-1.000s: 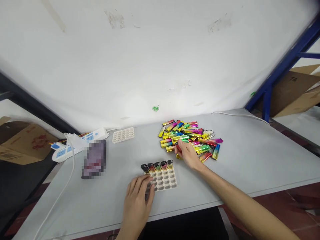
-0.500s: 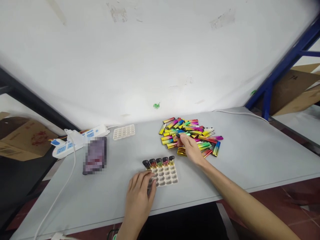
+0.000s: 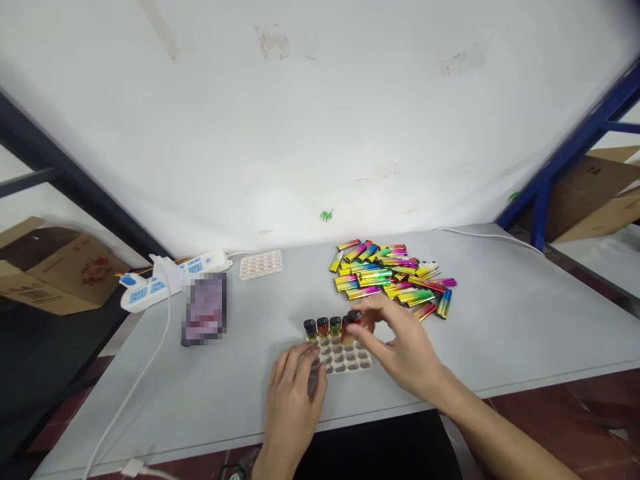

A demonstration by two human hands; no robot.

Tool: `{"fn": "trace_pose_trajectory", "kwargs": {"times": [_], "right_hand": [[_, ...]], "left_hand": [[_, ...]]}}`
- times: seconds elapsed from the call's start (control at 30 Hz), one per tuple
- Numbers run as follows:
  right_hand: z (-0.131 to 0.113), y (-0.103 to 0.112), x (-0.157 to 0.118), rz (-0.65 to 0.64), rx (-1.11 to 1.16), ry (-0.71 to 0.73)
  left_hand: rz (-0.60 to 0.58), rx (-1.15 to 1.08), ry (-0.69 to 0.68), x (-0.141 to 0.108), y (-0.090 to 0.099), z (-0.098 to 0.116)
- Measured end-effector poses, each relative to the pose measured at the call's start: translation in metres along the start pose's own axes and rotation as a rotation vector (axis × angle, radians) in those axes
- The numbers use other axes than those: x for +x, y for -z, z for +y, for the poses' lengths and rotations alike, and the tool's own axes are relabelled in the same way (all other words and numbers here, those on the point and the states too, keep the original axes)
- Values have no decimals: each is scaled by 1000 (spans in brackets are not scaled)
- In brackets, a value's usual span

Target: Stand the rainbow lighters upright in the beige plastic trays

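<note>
A white tray with rows of oval holes [image 3: 340, 358] lies near the table's front edge. My left hand [image 3: 294, 390] holds its left side, fingers bent over the edge and thumb at the near part. Several lighters with black tops [image 3: 323, 327] stand upright along the tray's back row. Over the right end of that row, my right hand [image 3: 395, 340] pinches a lighter [image 3: 355, 316] with a black top and a reddish body, partly hidden by the fingers. Behind this hand lies a loose pile of shiny multicoloured lighters [image 3: 375, 275].
A second white tray [image 3: 261, 265] lies at the back left. Beside it are a power strip [image 3: 205, 262] with a white cable and a blurred dark flat object [image 3: 206, 310]. Cardboard boxes [image 3: 65, 270] stand beyond the table's sides, and a wall rises behind.
My right hand has come from the pile toward me, bringing a lighter to the tray's back row. My left hand stays at the tray. The view has shifted slightly.
</note>
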State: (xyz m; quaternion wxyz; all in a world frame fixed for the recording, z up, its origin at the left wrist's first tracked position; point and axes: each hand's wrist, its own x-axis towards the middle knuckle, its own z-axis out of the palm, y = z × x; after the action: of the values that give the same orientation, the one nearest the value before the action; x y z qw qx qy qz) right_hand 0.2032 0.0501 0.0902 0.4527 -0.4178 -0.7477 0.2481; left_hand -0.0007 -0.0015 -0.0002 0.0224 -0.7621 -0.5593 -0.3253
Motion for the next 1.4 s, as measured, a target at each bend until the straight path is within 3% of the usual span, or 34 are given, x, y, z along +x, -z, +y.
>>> {"fn": "trace_pose_trajectory", "kwargs": {"times": [0.13, 0.3, 0.53, 0.83, 0.97, 1.17, 1.27, 1.4], "right_hand": [[2, -33, 1, -164, -62, 21], [7, -58, 2, -227, -277, 37], [4, -63, 2, -230, -548, 183], [1, -62, 2, -293, -668, 262], [2, -50, 4, -188, -602, 232], [27, -1, 16, 25, -641, 0], [53, 22, 14, 8, -743, -127], [84, 38, -3, -94, -855, -106]], "left_hand": [[64, -14, 60, -1, 2, 0], [108, -28, 60, -1, 3, 1], [61, -1, 90, -3, 0, -1], [62, 18, 81, -2, 0, -1], [49, 19, 81, -1, 1, 0], [44, 28, 67, -1, 1, -1], [42, 47, 63, -2, 0, -2], [50, 54, 62, -2, -1, -3]]}}
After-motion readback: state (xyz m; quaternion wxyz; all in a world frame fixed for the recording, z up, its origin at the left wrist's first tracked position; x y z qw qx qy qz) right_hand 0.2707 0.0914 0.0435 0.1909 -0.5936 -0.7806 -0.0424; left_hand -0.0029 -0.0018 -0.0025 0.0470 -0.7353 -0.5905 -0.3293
